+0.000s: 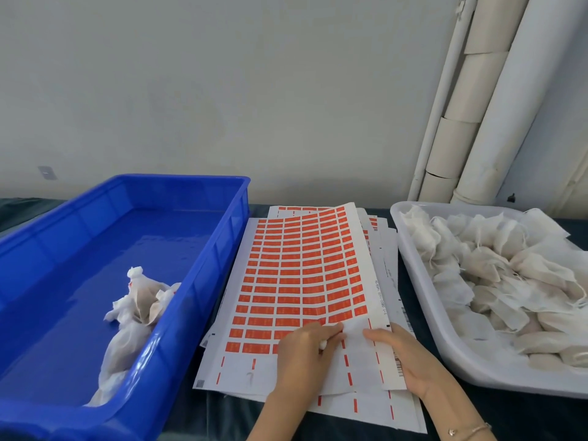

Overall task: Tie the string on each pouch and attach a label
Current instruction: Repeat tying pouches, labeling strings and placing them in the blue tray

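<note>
A sheet of orange labels (305, 265) lies on a stack of label sheets in the middle of the table. My left hand (305, 348) grips the white neck of a gauze pouch (354, 329) that lies on the sheet's near end. My right hand (404, 358) rests flat beside it, fingertips touching the pouch's right edge. A white tray (423, 300) at the right holds a heap of several untied white pouches (496, 265). A blue bin (203, 268) at the left holds a few tied pouches (140, 300) near its right wall.
Dark cloth covers the table (222, 415). White pipes (483, 100) run up the wall behind the tray. The blue bin's far half shows bare blue floor. More label sheets (385, 249) fan out under the top one.
</note>
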{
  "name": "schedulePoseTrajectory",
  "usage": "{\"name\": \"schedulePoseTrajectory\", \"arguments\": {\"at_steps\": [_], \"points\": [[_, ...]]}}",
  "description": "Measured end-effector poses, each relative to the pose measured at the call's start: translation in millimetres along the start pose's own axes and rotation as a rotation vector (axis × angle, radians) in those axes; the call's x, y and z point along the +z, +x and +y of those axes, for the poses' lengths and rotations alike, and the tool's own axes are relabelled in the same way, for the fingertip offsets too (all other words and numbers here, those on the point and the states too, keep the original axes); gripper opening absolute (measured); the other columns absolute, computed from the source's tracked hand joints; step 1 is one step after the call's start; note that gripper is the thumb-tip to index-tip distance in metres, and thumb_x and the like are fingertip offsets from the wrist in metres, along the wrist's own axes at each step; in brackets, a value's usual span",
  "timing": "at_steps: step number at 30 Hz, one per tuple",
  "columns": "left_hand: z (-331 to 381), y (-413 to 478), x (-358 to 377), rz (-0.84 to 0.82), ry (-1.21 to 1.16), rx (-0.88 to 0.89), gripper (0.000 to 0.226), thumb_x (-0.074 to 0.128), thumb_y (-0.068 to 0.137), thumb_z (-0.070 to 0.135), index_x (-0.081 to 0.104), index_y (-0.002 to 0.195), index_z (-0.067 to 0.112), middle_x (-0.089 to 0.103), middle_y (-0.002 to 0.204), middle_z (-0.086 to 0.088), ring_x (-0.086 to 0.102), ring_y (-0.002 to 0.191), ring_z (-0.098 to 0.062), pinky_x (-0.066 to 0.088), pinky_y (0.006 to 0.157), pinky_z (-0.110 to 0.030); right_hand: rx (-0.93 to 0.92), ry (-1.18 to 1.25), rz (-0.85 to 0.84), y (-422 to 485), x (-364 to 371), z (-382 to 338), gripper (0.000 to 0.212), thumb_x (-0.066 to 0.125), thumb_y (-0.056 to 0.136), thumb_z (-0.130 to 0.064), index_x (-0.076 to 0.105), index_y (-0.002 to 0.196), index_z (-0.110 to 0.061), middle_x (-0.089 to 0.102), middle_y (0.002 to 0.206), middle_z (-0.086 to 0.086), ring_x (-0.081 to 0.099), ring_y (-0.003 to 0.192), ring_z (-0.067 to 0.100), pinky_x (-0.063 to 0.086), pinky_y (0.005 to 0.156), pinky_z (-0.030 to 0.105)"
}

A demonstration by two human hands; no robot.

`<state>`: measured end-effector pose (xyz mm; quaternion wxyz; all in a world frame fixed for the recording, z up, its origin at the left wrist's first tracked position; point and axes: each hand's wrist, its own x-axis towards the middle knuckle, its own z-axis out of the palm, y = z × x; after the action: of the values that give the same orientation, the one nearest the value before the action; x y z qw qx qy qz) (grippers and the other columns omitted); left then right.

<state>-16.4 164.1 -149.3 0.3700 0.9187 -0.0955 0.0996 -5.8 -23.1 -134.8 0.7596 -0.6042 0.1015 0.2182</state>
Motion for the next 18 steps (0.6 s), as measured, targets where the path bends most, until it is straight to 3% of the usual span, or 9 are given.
{"name": "schedulePoseTrajectory", "arguments": {"at_steps": [8, 13, 18], "points": [[-1.8, 1.5, 0.5, 0.005, 0.112, 0.153, 0.034, 0.051, 0.094, 0.044, 0.06, 0.126, 0.038, 0.066, 0.115, 0.018, 0.063, 0.098, -0.003, 0.038, 0.088, -0.008, -0.001, -0.009, 0.03, 1.3, -1.8, 1.3, 0.051, 0.074, 0.073, -0.021, 0.056, 0.12, -0.015, 0.071, 0.104, 0.016, 0.069, 0.096, 0.034, 0.053, 0.086, 0.05], [-2.3, 2.5, 1.6, 0.011, 0.124, 0.185, 0.03, 0.054, 0.094, 0.04, 0.064, 0.122, 0.034, 0.068, 0.114, 0.015, 0.066, 0.098, -0.005, 0.037, 0.086, -0.009, -0.002, -0.004, 0.043, 0.4, -1.4, 0.4, 0.049, 0.074, 0.072, -0.02, 0.055, 0.117, -0.017, 0.073, 0.097, 0.013, 0.071, 0.09, 0.031, 0.056, 0.073, 0.042], [-1.2, 4.6, 0.0, 0.046, 0.034, 0.129, 0.025, 0.057, 0.093, 0.039, 0.069, 0.113, 0.033, 0.07, 0.105, 0.017, 0.063, 0.086, 0.002, 0.043, 0.081, -0.007, 0.002, -0.016, 0.025, -0.1, -1.5, -0.6, 0.044, 0.068, 0.081, -0.016, 0.055, 0.122, -0.015, 0.071, 0.106, 0.015, 0.068, 0.098, 0.033, 0.052, 0.088, 0.05]]}}
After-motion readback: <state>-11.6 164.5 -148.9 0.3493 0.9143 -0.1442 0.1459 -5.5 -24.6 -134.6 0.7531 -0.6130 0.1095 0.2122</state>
